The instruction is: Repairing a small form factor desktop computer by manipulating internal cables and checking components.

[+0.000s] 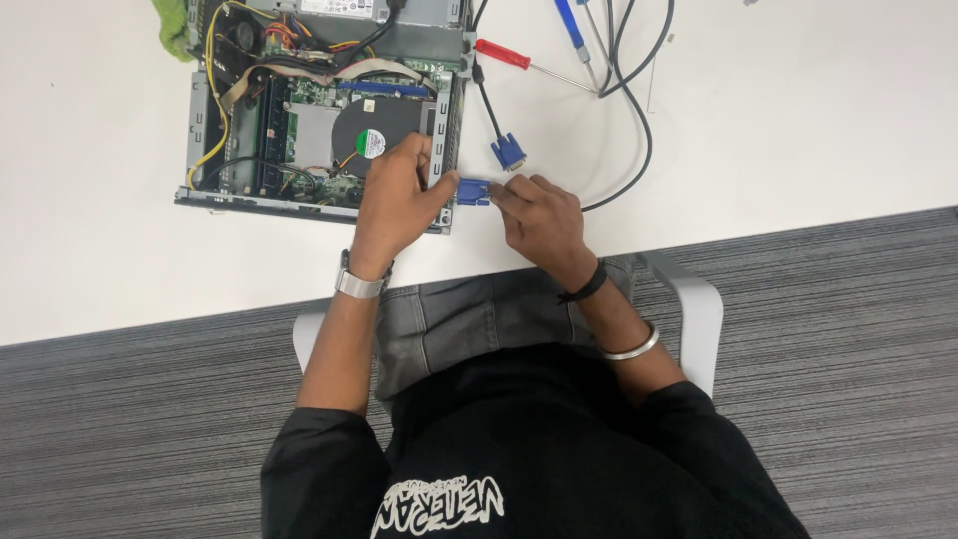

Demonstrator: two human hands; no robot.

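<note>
The blue plug [473,192] lies just off the near right corner of the open case [319,110], touching or almost touching the case's right wall. Its long axis runs roughly level across the view, crosswise to that wall: one end faces the case, the other faces away toward the right hand [539,222]. Both hands have a grip on it. The left hand [399,195] rests over the case's corner, thumb and fingertips closed on the plug's case-side end. The right hand comes in from the far side of the plug, fingers pinched shut on its outer end. So the plug sits between the two grips, with the case straight ahead of its left end and the right hand directly behind it along the same axis. The right hand is in line with the plug's length; the left is nearer the case wall. Whether the plug is already seated in a socket cannot be told, since the fingers cover the join.

A second blue plug [508,153] lies on the tabletop [798,120] just beyond the held one, further from the person, its black cable [486,100] running up alongside the case's right wall. A red-handled screwdriver [504,54] lies further out from that same wall, near the case's far right corner.
</note>
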